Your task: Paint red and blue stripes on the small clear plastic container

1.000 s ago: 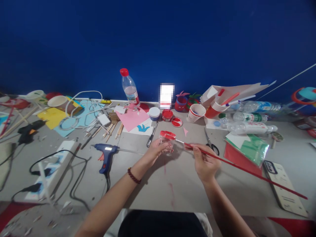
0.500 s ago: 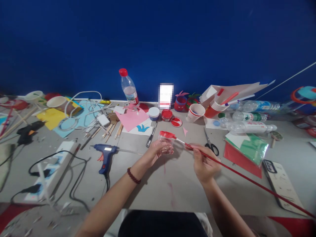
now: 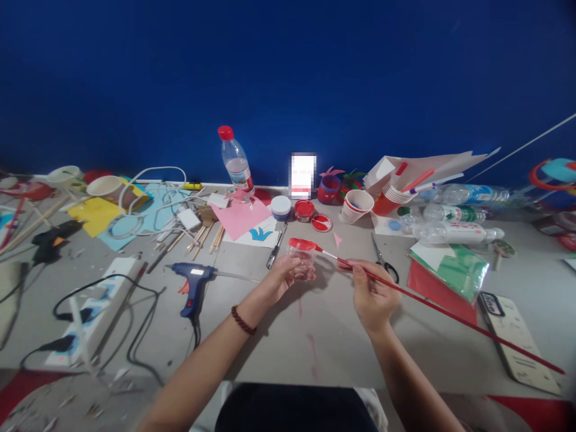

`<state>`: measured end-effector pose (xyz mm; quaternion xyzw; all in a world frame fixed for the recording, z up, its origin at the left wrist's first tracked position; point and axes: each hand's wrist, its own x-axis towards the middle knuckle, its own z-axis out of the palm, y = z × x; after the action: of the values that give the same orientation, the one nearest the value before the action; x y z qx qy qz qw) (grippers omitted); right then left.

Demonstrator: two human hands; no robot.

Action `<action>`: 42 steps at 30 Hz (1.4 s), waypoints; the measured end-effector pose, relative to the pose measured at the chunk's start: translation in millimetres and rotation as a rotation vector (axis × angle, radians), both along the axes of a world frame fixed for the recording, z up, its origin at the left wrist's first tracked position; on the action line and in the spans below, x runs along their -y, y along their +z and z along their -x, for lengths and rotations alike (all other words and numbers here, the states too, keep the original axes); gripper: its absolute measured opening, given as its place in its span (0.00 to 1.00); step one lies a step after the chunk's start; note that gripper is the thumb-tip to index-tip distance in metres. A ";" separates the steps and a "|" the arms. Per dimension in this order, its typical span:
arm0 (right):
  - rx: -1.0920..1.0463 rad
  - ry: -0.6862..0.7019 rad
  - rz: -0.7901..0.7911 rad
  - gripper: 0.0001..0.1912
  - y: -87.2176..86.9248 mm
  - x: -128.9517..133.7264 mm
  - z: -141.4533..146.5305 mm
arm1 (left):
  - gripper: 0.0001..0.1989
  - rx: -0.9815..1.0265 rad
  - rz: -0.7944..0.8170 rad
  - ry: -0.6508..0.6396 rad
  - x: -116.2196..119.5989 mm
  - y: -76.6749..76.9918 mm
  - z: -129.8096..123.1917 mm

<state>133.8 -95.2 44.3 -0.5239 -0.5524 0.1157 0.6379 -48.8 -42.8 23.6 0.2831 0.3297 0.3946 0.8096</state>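
Observation:
Near the middle of the table my left hand (image 3: 283,275) is closed around a small clear plastic piece (image 3: 305,267), which looks like a cut bottle bottom, its upper rim coated in red paint. My right hand (image 3: 374,294) pinches a long red paintbrush (image 3: 432,300). The red-loaded bristles rest at the rim of the plastic piece. Behind them stand an open jar of red paint (image 3: 304,209), its paint-smeared lid (image 3: 321,223) and a closed jar with a white lid (image 3: 281,207).
To the left lie a blue glue gun (image 3: 194,285), a power strip (image 3: 96,312) and loose cables. Scissors (image 3: 385,264), paper cups (image 3: 357,206), plastic bottles (image 3: 459,231) and a phone (image 3: 517,342) are on the right. A water bottle (image 3: 237,165) stands at the back.
The paintbrush has shifted slightly to the left across the plastic piece's rim, its far end drawing inward. My left hand has hardly moved.

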 end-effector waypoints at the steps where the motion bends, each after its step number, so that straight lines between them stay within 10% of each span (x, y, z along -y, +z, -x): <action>1: -0.010 -0.001 -0.015 0.06 0.8 -0.2 0.4 | 0.28 0.004 0.008 0.002 0.1 0.4 0.0; 31: 0.000 -0.057 -0.003 0.10 3.0 -2.2 -2.4 | 0.26 0.049 0.008 0.022 1.3 -4.2 2.3; 42: -0.276 0.017 0.080 0.12 37.7 -21.1 -21.9 | 0.32 -0.151 -0.269 0.090 5.1 -9.2 -9.4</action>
<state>155.7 -74.1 82.0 -0.5235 -0.4587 0.2139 0.6854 -39.4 -48.0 14.4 0.4027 0.3461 0.4488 0.7187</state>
